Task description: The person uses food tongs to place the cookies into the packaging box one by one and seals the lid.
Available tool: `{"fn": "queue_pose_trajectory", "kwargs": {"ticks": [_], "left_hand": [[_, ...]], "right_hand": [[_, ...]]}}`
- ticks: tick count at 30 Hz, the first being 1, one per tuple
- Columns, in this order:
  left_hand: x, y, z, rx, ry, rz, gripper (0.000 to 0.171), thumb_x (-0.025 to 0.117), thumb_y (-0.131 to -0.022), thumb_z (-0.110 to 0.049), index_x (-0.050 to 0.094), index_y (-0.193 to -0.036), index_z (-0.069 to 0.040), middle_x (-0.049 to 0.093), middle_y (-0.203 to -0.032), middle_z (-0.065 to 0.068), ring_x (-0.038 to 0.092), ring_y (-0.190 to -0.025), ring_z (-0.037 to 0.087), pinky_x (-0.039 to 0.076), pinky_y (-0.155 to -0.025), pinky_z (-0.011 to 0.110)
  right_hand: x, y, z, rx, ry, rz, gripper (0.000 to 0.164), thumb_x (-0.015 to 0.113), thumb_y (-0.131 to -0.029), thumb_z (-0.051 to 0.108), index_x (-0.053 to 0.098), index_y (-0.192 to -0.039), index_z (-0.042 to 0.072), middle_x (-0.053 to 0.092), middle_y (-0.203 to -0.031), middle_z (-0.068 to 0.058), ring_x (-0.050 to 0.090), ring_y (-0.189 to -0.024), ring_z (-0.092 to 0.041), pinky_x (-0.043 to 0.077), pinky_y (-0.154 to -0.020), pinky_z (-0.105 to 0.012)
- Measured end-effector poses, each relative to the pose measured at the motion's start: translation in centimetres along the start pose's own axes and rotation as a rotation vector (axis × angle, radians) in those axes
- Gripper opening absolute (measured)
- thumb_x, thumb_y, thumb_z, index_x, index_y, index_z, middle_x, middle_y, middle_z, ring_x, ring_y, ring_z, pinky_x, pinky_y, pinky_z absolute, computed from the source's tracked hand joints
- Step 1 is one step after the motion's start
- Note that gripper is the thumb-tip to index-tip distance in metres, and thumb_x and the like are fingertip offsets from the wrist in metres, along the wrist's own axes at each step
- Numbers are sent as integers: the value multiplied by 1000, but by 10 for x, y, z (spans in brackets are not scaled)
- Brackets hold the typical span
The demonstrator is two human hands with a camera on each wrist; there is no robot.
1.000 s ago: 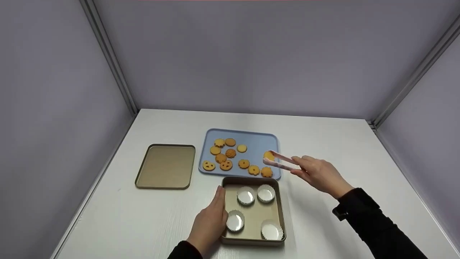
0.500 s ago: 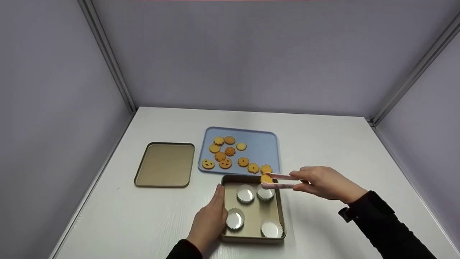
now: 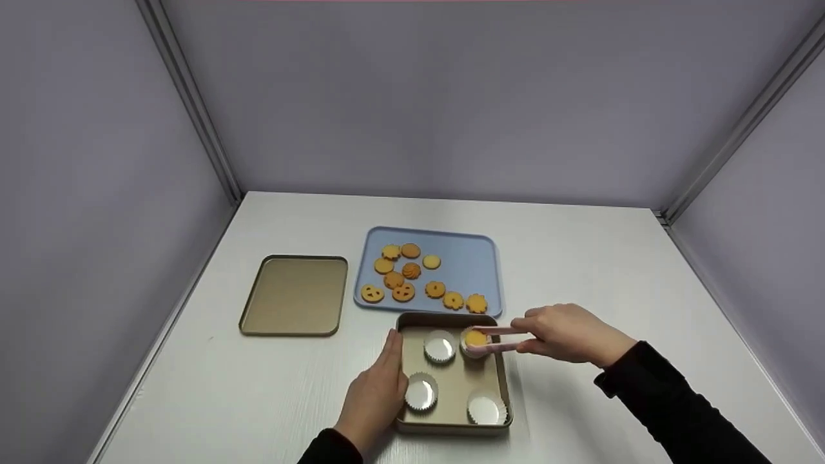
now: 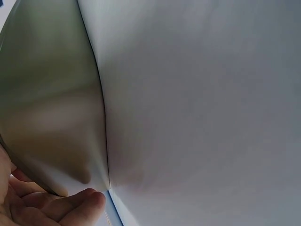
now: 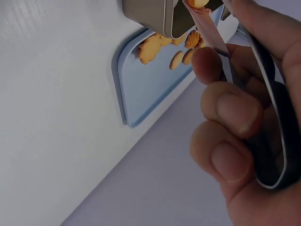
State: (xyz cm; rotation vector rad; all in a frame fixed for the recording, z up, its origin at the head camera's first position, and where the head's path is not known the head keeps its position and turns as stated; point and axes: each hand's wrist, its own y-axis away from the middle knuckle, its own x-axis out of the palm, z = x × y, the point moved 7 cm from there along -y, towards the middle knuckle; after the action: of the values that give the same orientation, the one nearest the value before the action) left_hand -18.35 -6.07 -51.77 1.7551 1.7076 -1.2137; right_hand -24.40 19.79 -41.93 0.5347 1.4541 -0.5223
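A small round yellow cookie (image 3: pixel 476 338) is pinched between the tips of the slim, pink-armed tongs (image 3: pixel 501 330) and is seen within the outline of the pale fluted round cup (image 3: pixel 466 340), in the upper right of the gold-brown rectangular metal tin (image 3: pixel 451 386), at the lower centre of the frame. Whether the cup's floor is touched by the cookie cannot be told. The tongs are gripped by the right hand (image 3: pixel 570 335); the left hand (image 3: pixel 374 393) is laid along the tin's left wall, fingers extended.

The step in hand is judged to be the setting of the cookie in the cup. The cookie is best centred and held level, so that the fluted edge is not crushed. Only light pressure should be used, since crumbling is possible. Once the cookie is supported, the tips should be spread slightly and lifted straight up, lest the cup be dragged along.
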Motion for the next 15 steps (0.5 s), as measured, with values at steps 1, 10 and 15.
{"fn": "queue_pose_trajectory", "kwargs": {"ticks": [1,10,15], "left_hand": [[0,0,0,-2,-2,3,61,55,-93,-6,42,-152,6,47,-155,19,27,-46,4,32,-42,25],[-1,0,-1,-1,0,12,61,56,-94,-5,42,-151,7,46,-156,19,28,-46,4,33,-41,25],[-1,0,-1,7,-23,-3,60,56,-93,-5,43,-151,7,48,-154,18,28,-46,5,33,-41,26]], "right_hand": [[1,-1,1,6,11,3,25,77,-90,31,56,-82,19,47,-67,12,43,-57,-5,38,-52,-28],[8,-11,6,21,79,-10,26,79,-87,30,59,-81,16,52,-67,8,47,-53,-10,42,-49,-33],[10,-15,11,23,100,-15,26,80,-86,31,60,-80,15,53,-66,6,48,-53,-11,41,-48,-32]]}}
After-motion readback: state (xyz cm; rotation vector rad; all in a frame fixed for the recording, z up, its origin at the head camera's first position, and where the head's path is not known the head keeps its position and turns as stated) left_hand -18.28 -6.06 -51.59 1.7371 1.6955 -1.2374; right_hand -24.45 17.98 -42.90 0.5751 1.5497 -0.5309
